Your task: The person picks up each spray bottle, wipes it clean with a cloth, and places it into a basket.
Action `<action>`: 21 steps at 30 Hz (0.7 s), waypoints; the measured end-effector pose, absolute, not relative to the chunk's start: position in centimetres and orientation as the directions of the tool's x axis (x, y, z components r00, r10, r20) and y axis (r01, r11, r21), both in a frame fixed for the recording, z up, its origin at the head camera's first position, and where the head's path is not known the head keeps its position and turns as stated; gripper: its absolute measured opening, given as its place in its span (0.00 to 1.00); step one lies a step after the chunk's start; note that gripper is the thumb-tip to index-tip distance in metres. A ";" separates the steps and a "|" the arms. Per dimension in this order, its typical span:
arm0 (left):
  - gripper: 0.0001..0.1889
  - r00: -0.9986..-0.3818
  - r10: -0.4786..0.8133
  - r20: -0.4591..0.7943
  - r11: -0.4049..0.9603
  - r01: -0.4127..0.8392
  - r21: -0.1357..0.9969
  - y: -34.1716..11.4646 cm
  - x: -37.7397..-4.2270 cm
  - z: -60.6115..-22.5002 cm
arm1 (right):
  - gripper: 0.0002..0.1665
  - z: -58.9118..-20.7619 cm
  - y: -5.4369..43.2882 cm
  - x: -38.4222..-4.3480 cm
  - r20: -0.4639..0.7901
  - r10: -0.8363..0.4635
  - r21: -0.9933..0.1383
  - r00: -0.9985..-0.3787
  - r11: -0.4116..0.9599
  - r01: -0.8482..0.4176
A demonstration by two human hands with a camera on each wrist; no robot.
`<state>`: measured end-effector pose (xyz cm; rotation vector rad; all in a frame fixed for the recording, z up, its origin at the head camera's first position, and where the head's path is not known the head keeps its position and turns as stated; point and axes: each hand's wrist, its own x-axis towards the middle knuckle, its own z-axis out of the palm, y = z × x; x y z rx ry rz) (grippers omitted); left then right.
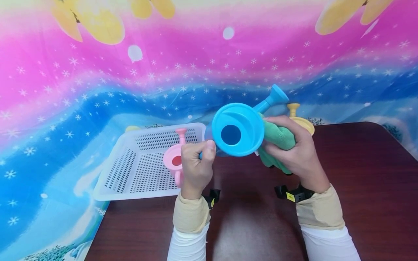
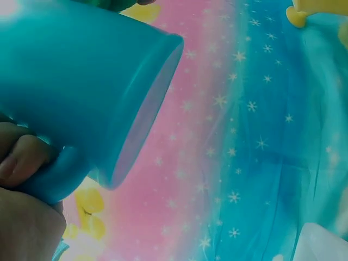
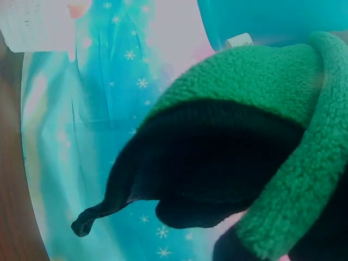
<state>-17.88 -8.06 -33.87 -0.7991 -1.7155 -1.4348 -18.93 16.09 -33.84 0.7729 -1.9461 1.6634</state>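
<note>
A toy watering can (image 1: 225, 150), bright blue with a round opening, is held up above the table in the head view. My left hand (image 1: 198, 165) grips its handle, and the curled fingers also show on the handle in the left wrist view. My right hand (image 1: 295, 150) holds a bunched green fleecy cloth (image 1: 279, 137) against the can's right side, below the spout. In the right wrist view the cloth (image 3: 239, 76) fills much of the picture, its lower folds dark, with a small white tag beside the can. Part of the cloth is hidden behind the right hand.
A white perforated plastic basket (image 1: 112, 194) stands on the left of the dark wooden table (image 1: 365, 181). Inside it is a pink toy watering can (image 1: 169, 154), partly behind the left hand. A yellow watering can (image 1: 307, 125) stands at the back, behind the right hand. Patterned fabric hangs behind.
</note>
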 end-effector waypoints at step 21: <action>0.34 -0.634 -0.257 0.730 -0.282 0.771 0.571 -8.6 -18.1 -33.4 | 0.33 -34.0 15.2 -19.7 0.633 -0.265 -0.679 -0.727 0.260 -0.686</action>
